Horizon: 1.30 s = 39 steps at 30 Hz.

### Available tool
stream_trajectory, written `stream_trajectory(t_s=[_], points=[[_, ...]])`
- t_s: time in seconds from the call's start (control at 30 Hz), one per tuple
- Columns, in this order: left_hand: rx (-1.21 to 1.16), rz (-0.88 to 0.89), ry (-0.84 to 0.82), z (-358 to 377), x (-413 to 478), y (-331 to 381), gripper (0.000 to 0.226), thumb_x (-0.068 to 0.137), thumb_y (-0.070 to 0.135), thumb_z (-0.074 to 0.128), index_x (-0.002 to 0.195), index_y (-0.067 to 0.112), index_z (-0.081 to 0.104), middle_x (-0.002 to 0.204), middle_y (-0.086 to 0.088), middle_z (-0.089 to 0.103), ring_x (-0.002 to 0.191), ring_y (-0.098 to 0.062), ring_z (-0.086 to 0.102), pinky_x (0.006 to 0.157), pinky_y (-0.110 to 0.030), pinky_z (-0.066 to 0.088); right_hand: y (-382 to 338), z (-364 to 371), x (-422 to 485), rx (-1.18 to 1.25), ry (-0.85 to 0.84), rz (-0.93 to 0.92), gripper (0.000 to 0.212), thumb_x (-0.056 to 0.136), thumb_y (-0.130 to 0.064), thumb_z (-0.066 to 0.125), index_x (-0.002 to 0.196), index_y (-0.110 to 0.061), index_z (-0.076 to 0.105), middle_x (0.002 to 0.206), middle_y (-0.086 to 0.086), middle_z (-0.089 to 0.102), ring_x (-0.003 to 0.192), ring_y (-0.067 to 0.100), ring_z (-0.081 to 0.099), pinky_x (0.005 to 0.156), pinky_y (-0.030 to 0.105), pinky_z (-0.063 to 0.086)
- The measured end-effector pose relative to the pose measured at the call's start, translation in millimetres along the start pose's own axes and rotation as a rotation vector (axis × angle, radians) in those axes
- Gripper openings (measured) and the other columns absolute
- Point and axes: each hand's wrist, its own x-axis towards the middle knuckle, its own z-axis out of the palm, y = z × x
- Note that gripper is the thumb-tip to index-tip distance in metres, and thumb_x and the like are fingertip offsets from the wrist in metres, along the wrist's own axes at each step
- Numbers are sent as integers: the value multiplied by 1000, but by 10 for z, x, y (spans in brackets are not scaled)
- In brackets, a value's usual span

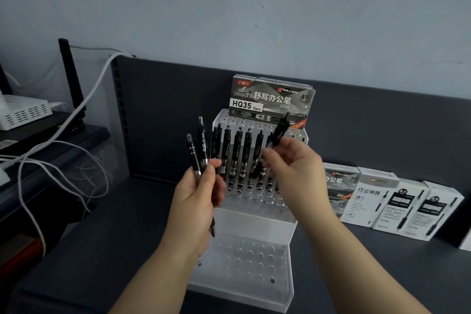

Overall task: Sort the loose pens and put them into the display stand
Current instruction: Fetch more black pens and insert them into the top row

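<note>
A clear acrylic display stand (244, 257) with rows of round holes stands on the dark shelf in front of me. Several black pens (239, 160) stand upright in its raised back tier. My left hand (198, 199) grips a small bunch of black pens (196, 153), their clicker ends pointing up, just left of the stand. My right hand (293, 163) pinches a single black pen (280, 130), blurred and tilted, above the right part of the back tier. The lower front tier shows only bare holes.
A grey HQ35 pen box (270, 99) leans behind the stand. More pen boxes, grey (339, 186) and white (397, 204), lie at the right. White cables (63, 160) and a white router (23, 109) sit on the left. A dark back panel (165, 115) rises behind.
</note>
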Motion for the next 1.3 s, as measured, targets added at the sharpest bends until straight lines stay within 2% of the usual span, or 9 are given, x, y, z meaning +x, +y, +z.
stream_trajectory(t_s=[0.2, 0.3, 0.47, 0.67, 0.77, 0.97, 1.1, 1.2, 1.3], points=[[42, -1, -7, -42, -21, -31, 17, 96, 24, 46, 97, 19, 62, 59, 7, 45, 52, -8, 34, 50, -23, 31, 149, 80, 112, -365, -12, -42, 25, 90, -24, 59, 110, -9, 65, 90, 2, 70, 73, 12, 62, 61, 18, 45], [43, -7, -17, -67, -35, -14, 17, 95, 28, 47, 91, 17, 59, 57, 9, 43, 51, -6, 33, 47, -20, 30, 210, 151, 126, -560, -80, -45, 27, 92, -27, 57, 106, -5, 62, 79, 4, 64, 61, 13, 52, 48, 16, 34], [31, -12, -14, -90, -45, 2, 17, 96, 28, 44, 88, 18, 55, 54, 10, 47, 49, -5, 35, 48, -22, 29, 255, 233, 98, -682, -137, -19, 21, 92, -29, 56, 87, -8, 56, 64, 2, 53, 62, 23, 52, 50, 26, 33], [72, -3, -57, -113, -43, -27, 18, 97, 22, 43, 90, 16, 58, 61, 6, 49, 52, -5, 39, 49, -19, 34, 244, 194, 59, -621, -117, -27, 22, 90, -28, 61, 102, -10, 59, 76, -2, 59, 67, 15, 51, 53, 22, 35], [83, -15, -94, -108, -48, -46, 20, 97, 23, 42, 96, 17, 62, 66, 4, 52, 56, -7, 46, 53, -22, 41, 154, 150, -66, -407, -82, -52, 11, 87, -25, 64, 92, -21, 56, 76, -7, 61, 68, 11, 56, 56, 18, 41], [123, -41, -321, -12, -100, -50, 24, 98, 21, 42, 97, 15, 65, 66, 4, 55, 62, -10, 51, 59, -24, 48, -101, 87, -298, 167, -471, 89, 11, 92, -9, 55, 86, -10, 65, 59, -1, 60, 47, -2, 52, 52, 9, 42], [157, -33, -354, 19, -103, -71, 23, 98, 17, 42, 101, 14, 65, 72, 3, 62, 69, -12, 58, 71, -30, 53, -18, 32, -246, 188, -433, 106, 14, 88, -8, 61, 77, -1, 64, 54, 1, 56, 48, 5, 50, 52, 14, 42], [182, -16, -367, 49, -98, -86, 22, 97, 18, 45, 102, 19, 66, 79, 3, 67, 75, -13, 63, 77, -31, 54, 29, 13, -218, 132, -406, 108, 13, 84, -12, 67, 73, -6, 65, 58, 2, 59, 56, 12, 54, 59, 25, 48], [200, 5, -299, 62, -74, -119, 22, 97, 21, 46, 105, 23, 66, 93, 4, 72, 92, -12, 67, 85, -33, 52, -12, -38, -149, 72, -291, 47, 15, 85, -13, 66, 71, -16, 68, 58, -3, 63, 53, 5, 52, 54, 19, 44]])
